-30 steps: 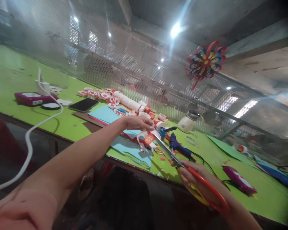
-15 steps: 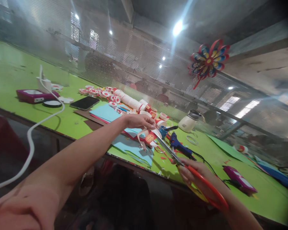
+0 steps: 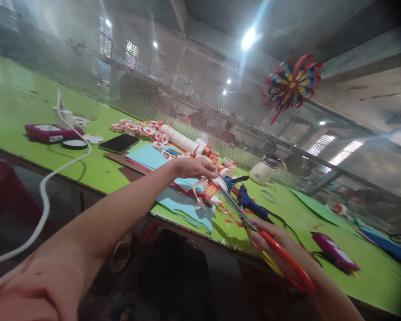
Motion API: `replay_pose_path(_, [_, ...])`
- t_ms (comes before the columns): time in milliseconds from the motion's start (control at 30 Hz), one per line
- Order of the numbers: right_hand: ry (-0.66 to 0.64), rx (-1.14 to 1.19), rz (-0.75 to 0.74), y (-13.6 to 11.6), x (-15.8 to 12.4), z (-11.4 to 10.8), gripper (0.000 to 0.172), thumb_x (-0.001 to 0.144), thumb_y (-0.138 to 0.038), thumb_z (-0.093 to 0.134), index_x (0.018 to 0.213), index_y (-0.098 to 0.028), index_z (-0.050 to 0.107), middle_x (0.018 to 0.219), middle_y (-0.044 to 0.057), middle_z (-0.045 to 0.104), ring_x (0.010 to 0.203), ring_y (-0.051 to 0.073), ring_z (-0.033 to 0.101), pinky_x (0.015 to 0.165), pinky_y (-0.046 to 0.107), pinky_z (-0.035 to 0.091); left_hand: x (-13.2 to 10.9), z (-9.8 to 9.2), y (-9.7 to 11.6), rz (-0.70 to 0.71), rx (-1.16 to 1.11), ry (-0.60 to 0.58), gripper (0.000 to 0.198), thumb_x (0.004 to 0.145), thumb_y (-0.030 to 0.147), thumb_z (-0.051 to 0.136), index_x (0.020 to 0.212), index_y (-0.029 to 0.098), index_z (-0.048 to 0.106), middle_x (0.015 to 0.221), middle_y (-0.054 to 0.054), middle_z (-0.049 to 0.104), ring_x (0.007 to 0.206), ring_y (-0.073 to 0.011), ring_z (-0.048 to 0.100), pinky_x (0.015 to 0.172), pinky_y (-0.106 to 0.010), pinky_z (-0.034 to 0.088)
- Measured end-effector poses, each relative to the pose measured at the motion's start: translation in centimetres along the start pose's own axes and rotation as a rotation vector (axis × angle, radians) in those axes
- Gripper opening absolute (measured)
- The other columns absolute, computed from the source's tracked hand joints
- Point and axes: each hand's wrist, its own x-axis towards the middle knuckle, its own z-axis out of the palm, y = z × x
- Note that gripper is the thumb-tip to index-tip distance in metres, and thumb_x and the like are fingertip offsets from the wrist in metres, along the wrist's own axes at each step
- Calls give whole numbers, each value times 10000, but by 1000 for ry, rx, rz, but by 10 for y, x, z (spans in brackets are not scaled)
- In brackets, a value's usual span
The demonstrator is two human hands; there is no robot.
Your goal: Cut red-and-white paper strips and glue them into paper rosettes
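My left hand (image 3: 198, 168) pinches a red-and-white paper piece (image 3: 211, 190) with a gold pattern and curling white strips. The piece hangs below my fingertips, above light blue sheets (image 3: 187, 209). My right hand (image 3: 265, 234) is closed around the scissors (image 3: 284, 258), which have red and yellow handles. Their metal blades point up and left, and the tips reach the paper just beside my left fingers. Whether the blades are fully closed on the paper is hard to tell.
On the green table (image 3: 87, 171) lie a phone (image 3: 119, 142), red-and-white discs (image 3: 132, 128), a row of white rolls (image 3: 180, 140), a blue glue gun (image 3: 252, 203), a beige jug (image 3: 263, 170) and a purple power strip (image 3: 336, 252). A white cable (image 3: 45, 191) crosses the left edge.
The scissor handles have swung slightly closer together in my right hand. My left hand still holds the paper piece, almost in the same place.
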Motion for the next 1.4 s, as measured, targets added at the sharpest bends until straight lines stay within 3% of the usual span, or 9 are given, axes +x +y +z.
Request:
replay_pose_path(400, [49, -68, -56, -7, -1, -2, 430, 805, -550, 510, 988, -191, 658, 693, 30, 579, 626, 169, 512, 598, 281, 443, -3, 6, 6, -11, 105, 97, 180, 710, 326, 669, 672, 157, 623, 647, -7, 512, 582, -103, 430, 565, -243, 332])
replay_pose_path(700, [10, -19, -23, -1, 0, -3, 420, 786, -494, 580, 1019, -151, 646, 578, -37, 390, 518, 105, 326, 477, 234, 290, -2, 6, 6, 7, 164, 78, 185, 719, 313, 659, 656, 145, 616, 649, -9, 525, 588, -99, 440, 582, -237, 347])
replay_pose_path(1000, [30, -193, -133, 6, 2, -10, 348, 799, -426, 569, 1023, -188, 688, 713, 31, 588, 644, 169, 512, 599, 264, 432, -2, 8, 6, 5, 195, 83, 230, 698, 356, 680, 627, 148, 613, 624, -16, 522, 587, -111, 446, 558, -245, 339])
replay_pose_path(1167, [34, -156, -81, 2, 2, -8, 334, 795, -452, 569, 961, -184, 681, 682, 19, 571, 591, 145, 482, 546, 250, 412, 0, 8, 6, -2, 199, 110, 212, 691, 352, 680, 653, 151, 624, 642, -19, 550, 613, -119, 480, 598, -258, 361])
replay_pose_path(1233, [54, -74, -22, -1, 4, -6, 374, 805, -502, 542, 944, -175, 659, 598, -5, 503, 527, 126, 437, 491, 240, 374, 2, 7, 8, 34, 251, 231, 187, 681, 324, 690, 727, 149, 643, 700, -24, 588, 648, -119, 503, 628, -254, 376])
replay_pose_path(1267, [66, -18, 5, -2, 6, -5, 401, 808, -531, 526, 942, -171, 643, 566, -18, 467, 504, 120, 420, 481, 241, 364, 4, 6, 10, 78, 280, 348, 193, 675, 313, 694, 763, 148, 647, 729, -25, 604, 663, -117, 511, 640, -249, 380])
replay_pose_path(1333, [85, 111, 37, -6, 10, -3, 442, 808, -579, 499, 947, -173, 605, 539, -38, 422, 484, 120, 410, 489, 251, 371, 6, 6, 16, 184, 308, 675, 190, 680, 311, 681, 754, 141, 637, 713, -14, 608, 646, -105, 507, 627, -235, 376])
replay_pose_path(1400, [128, 225, 40, -10, 15, -1, 443, 812, -605, 476, 924, -188, 574, 543, -44, 420, 486, 126, 426, 508, 262, 394, 7, 8, 23, 248, 287, 986, 223, 709, 337, 637, 623, 138, 591, 570, 10, 548, 545, -88, 460, 554, -224, 347])
